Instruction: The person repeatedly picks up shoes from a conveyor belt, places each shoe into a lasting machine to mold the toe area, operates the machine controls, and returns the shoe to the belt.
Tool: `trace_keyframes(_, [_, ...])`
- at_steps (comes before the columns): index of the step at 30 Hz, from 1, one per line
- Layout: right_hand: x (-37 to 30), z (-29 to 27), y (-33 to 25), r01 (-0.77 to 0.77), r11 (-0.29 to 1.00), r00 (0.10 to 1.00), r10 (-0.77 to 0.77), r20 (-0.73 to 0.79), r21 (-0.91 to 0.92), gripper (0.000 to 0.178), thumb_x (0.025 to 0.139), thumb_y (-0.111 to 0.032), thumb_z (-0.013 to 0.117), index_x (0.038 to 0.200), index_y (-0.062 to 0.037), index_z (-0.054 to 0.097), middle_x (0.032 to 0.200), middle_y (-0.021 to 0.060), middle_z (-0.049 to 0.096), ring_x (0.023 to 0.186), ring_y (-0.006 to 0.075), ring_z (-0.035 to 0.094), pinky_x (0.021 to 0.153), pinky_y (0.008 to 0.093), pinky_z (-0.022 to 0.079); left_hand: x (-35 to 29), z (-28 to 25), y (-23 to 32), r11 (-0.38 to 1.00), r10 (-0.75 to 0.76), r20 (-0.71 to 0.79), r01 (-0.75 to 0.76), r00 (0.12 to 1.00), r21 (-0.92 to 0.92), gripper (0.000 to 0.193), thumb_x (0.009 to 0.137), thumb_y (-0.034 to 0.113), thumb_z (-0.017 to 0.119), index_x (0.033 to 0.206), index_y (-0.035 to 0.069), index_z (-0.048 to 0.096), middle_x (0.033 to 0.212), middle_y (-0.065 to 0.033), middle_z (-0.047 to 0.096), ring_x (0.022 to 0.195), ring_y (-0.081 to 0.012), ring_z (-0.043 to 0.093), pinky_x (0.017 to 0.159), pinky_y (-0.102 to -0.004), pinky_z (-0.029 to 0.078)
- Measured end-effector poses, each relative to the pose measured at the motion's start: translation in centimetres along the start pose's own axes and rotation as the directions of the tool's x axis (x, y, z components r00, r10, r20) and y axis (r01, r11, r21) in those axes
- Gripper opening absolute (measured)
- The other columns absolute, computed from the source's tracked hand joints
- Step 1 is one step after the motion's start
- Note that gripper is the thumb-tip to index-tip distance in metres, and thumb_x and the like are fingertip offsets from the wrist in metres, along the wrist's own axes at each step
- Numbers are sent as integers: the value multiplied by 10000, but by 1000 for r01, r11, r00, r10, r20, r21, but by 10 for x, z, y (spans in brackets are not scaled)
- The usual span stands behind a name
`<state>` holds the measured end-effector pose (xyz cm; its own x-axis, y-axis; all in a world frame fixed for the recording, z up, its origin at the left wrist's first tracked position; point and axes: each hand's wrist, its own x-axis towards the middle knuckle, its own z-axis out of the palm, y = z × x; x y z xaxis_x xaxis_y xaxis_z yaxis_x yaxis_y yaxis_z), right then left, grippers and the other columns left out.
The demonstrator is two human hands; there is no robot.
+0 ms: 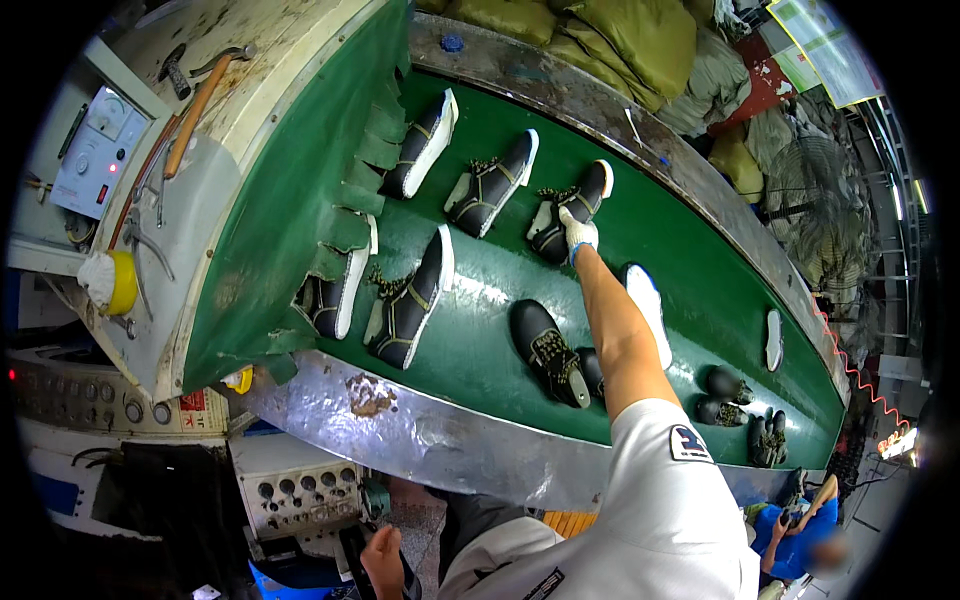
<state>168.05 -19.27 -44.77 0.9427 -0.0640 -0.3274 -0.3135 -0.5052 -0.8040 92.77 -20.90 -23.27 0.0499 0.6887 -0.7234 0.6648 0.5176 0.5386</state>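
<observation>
My right hand [580,232], in a white glove, reaches over the green conveyor belt [480,270]. Its fingers are on a black shoe [550,240] with yellow seams and a pale sole, lying on its side. Low in the view, my bare left hand [383,562] is closed beside a dark thing that I cannot make out. Left of the gloved hand lie similar shoes on their sides, among them one shoe [495,185] and another shoe [410,305]. Nearer me, a laced black shoe [545,345] stands upright. My right forearm partly hides a second shoe [590,372] and a white sole [648,305].
At left, a green flap curtain [375,150] hangs at a machine housing carrying hammers [195,110]. A metal rim [430,440] edges the belt. More shoes [725,385] lie farther right. Yellow-green sacks [630,45] and a fan [820,210] stand beyond. A person in blue [800,530] sits at right.
</observation>
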Motion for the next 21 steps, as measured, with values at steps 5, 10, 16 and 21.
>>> trace_keyframes(5, [-31, -9, -15, -229, 821, 954, 83, 287, 523, 382, 831, -39, 773, 1192, 3, 655, 1081, 113, 715, 905, 263, 699, 830, 415, 576, 6, 19, -17, 976, 22, 48, -11, 999, -220, 290, 947, 94, 689, 1176, -84, 679, 986, -131, 747, 852, -165, 688, 773, -290, 548])
trace_keyframes(10, [-199, -81, -28, -564, 562, 636, -171, 752, 605, 434, 919, -149, 688, 1316, -11, 579, 1186, 148, 676, 1069, 325, 661, 980, 497, 537, 6, 4, 47, 977, 150, 75, -136, 986, -162, 302, 959, 118, 700, 1190, -74, 672, 1062, -104, 733, 952, -146, 678, 877, -287, 526])
trace_keyframes(16, [-473, -92, -62, -913, 366, 198, 17, 980, 178, 708, 965, -604, 491, 1394, -40, 505, 1295, 269, 604, 1134, 419, 607, 986, 555, 512, -13, -52, 140, 796, 373, 51, -291, 926, -531, 379, 977, 153, 681, 1299, -39, 621, 1198, -124, 702, 1081, -179, 672, 975, -311, 505])
trace_keyframes(21, [-615, -62, -22, -765, 643, -67, -18, 998, -40, 393, 1038, -325, 520, 1218, 14, 605, 1065, 143, 706, 894, 246, 707, 802, 381, 607, -44, -144, 145, 725, 352, -247, -430, 903, -538, 414, 967, 241, 697, 1268, -35, 634, 1129, -98, 701, 1042, -141, 653, 910, -296, 513])
